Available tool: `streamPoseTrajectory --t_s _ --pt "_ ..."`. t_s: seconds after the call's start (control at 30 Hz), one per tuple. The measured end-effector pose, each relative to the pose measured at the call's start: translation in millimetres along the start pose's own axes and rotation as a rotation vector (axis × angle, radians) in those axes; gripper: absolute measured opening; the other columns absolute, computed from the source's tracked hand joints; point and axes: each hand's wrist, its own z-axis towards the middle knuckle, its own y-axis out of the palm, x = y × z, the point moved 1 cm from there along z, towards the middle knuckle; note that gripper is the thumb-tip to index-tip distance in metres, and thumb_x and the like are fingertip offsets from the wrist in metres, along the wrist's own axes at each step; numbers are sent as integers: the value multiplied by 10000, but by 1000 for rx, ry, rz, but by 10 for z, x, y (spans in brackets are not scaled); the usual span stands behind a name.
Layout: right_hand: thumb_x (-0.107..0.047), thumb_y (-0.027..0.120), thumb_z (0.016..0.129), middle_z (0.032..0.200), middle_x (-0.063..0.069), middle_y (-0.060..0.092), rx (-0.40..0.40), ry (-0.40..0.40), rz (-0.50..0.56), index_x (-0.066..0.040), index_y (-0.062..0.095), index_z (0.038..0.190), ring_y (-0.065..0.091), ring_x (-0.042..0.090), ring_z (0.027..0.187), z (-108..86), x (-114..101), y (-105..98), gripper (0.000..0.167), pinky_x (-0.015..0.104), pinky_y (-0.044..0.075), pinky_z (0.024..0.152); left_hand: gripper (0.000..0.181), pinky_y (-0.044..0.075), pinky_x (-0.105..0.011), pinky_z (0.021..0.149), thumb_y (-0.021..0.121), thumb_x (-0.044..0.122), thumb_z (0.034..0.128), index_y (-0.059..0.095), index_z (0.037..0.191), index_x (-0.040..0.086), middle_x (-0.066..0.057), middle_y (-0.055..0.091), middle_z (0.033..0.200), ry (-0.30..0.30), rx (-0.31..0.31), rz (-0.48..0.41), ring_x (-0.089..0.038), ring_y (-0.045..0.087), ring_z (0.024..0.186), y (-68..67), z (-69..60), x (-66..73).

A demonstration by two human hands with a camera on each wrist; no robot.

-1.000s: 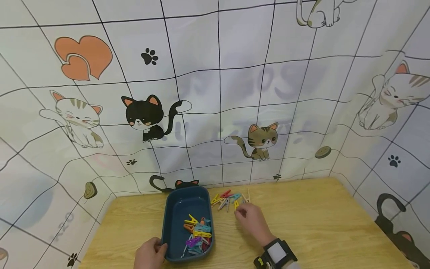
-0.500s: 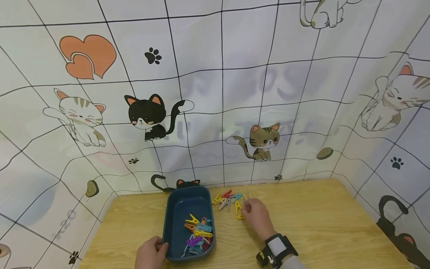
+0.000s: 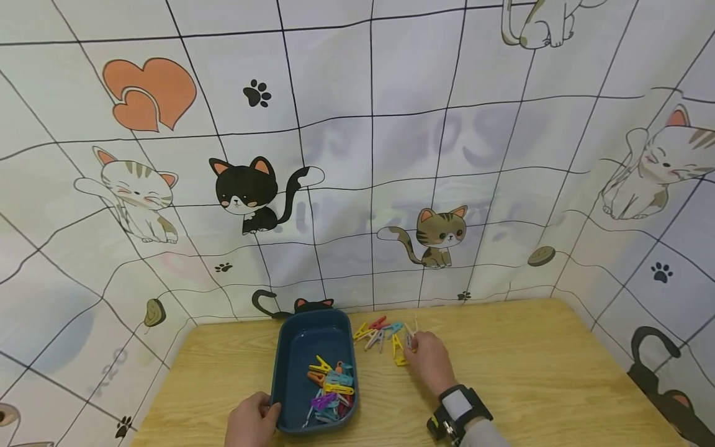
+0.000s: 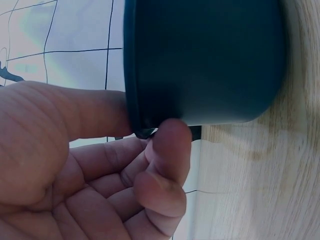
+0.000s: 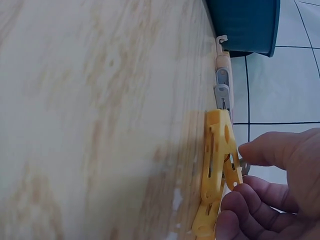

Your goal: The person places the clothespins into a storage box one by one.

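Note:
My left hand (image 3: pixel 252 421) grips the near left edge of a dark blue tray (image 3: pixel 278 372); in the left wrist view its thumb and curled fingers hold the tray's rim (image 4: pixel 131 65). Several coloured clothespins (image 3: pixel 337 389) lie heaped in the tray's near right part. To the right of the tray, my right hand (image 3: pixel 430 363) has its fingertips at a grey clothespin (image 5: pixel 245 167), its end between thumb and fingers. Yellow clothespins (image 5: pixel 216 155) stand or lie right beside those fingers, partly overlapping in the right wrist view.
More loose clothespins (image 3: pixel 378 323), red, blue, yellow and pale, lie between the tray and my right hand on the wooden table (image 3: pixel 503 372). A sheet with printed cats (image 3: pixel 335 149) hangs behind and at both sides of the table.
My right hand has shifted slightly right from the yellow clothespins to the grey one, uncovering a yellow clothespin near its fingertips. My left hand keeps its hold on the tray.

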Motion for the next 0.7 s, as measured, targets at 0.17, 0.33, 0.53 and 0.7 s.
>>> streamPoseTrajectory --t_s 0.17,0.33,0.53,0.7 --pt "-83 796 829 754 33 559 2 3 -22 -62 626 755 491 168 660 1 21 0 186 292 387 563 110 417 -305 551 706 77 905 682 851 -15 7 568 646 5 4 6 -140 519 574 -8 -7 18" --pt "-96 770 874 759 30 570 -17 32 -10 -65 651 766 501 163 663 5 27 -5 164 289 396 569 109 418 -306 553 705 74 907 683 851 -16 5 574 646 -5 3 4 -141 524 574 -9 -9 28" --pt "-77 727 909 728 20 591 -22 45 -5 -65 677 763 517 142 626 10 55 4 155 278 413 543 109 424 -307 559 702 75 914 687 869 -24 -2 579 662 -26 -6 4 -148 527 592 -5 -5 32" --pt "-67 721 903 725 13 603 -13 38 15 -69 680 761 517 127 614 -8 36 -11 148 262 413 530 108 423 -305 559 704 75 910 684 858 -18 4 581 655 -19 -4 4 -144 527 589 -4 -6 25"
